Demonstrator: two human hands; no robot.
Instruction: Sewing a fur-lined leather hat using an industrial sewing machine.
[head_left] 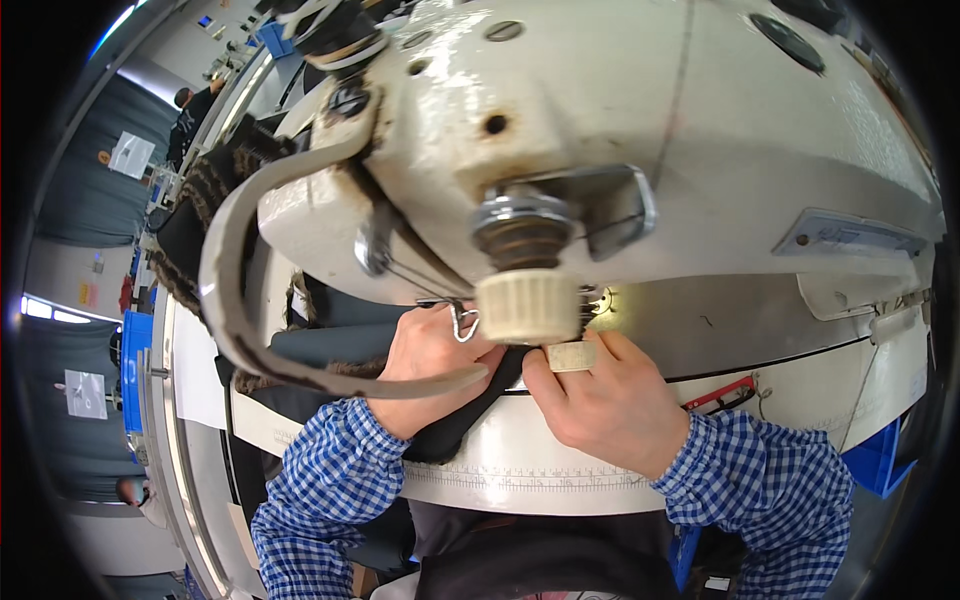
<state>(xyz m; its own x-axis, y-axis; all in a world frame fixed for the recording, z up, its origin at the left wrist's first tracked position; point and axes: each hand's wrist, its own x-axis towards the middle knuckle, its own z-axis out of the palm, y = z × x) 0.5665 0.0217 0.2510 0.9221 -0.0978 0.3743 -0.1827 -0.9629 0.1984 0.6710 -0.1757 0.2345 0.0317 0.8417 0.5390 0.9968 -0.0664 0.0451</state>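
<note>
A white sewing machine (600, 90) fills the upper part of the view, and its cream tension knob (530, 305) blocks sight of the stitching area. My left hand (430, 355) is closed on dark fabric (340, 345) with brown fur-like pile along its edge, and its fingertips pass behind the machine's thread guides. The curved grey lever (225, 280) crosses in front of that hand. My right hand (610, 405) is closed beside the fabric's right end, thumb and fingers bent together. What its fingertips pinch is hidden behind the small lower knob (571, 356).
A measuring scale (540, 480) runs along the white table's front edge. A red-handled tool (722, 394) lies right of my right hand. Blue bins (885, 460) stand at the lower right. More furry fabric (215, 200) is piled at left. Another person (190, 120) works far left.
</note>
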